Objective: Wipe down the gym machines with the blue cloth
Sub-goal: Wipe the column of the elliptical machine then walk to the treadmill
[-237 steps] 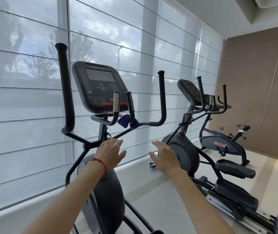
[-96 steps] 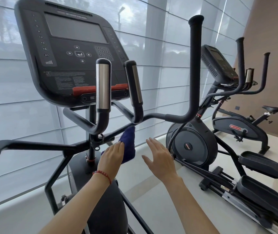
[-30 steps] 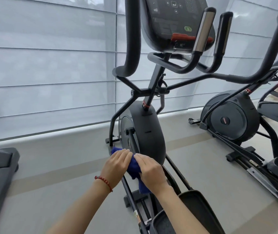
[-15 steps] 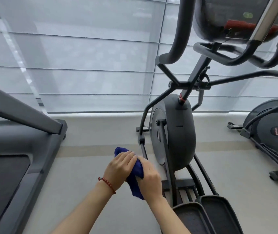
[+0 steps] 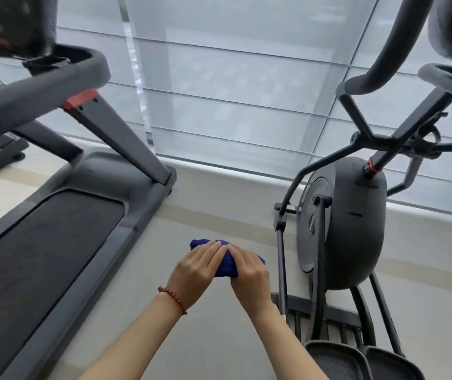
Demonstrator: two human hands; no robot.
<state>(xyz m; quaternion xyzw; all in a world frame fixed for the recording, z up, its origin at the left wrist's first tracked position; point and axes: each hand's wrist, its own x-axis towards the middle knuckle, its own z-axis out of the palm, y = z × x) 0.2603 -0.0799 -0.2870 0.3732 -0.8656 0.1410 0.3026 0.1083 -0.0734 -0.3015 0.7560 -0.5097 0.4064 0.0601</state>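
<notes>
While two hands, left hand (image 5: 195, 267) and right hand (image 5: 249, 272), clutch one blue cloth (image 5: 226, 263), two machines flank them.

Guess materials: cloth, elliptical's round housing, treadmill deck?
Blue cloth: soft fabric, maybe microfibre; bunches between both hands.
Elliptical housing: likely moulded plastic; smooth matte dark grey shell.
Treadmill belt: probably textured rubber; dull black, grainy.
</notes>
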